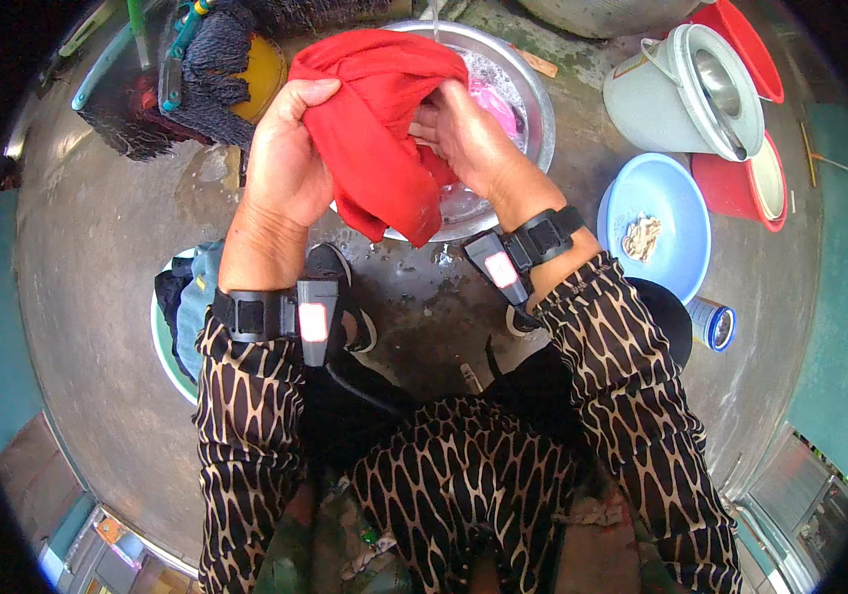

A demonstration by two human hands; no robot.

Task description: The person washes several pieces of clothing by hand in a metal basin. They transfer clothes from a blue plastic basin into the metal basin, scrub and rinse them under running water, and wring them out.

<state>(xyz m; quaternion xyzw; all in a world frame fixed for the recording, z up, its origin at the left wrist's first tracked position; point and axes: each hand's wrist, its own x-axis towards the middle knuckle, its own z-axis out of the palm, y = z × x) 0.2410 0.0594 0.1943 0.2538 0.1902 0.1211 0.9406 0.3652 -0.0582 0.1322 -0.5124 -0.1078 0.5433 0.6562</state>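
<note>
A wet-looking red cloth point(372, 126) hangs bunched between my two hands above a round metal basin point(543, 111). My left hand point(294, 148) grips its left side, thumb on top. On the right side, my right hand point(468, 137) holds the cloth with its fingers partly hidden behind a fold. Sudsy water fills the basin, and a pink item point(494, 108) lies in it. A thin stream of water point(436, 18) falls at the basin's far edge. The cloth covers much of the basin's left half.
Mops point(220, 82) and a yellow bucket point(264, 78) stand at the far left. A green basin point(160, 349) holds dark and blue clothes point(201, 312). At right are a light-blue basin point(669, 193) with small pale pieces point(643, 237), a grey bucket point(639, 93), a red bucket point(717, 182) and a can point(713, 324).
</note>
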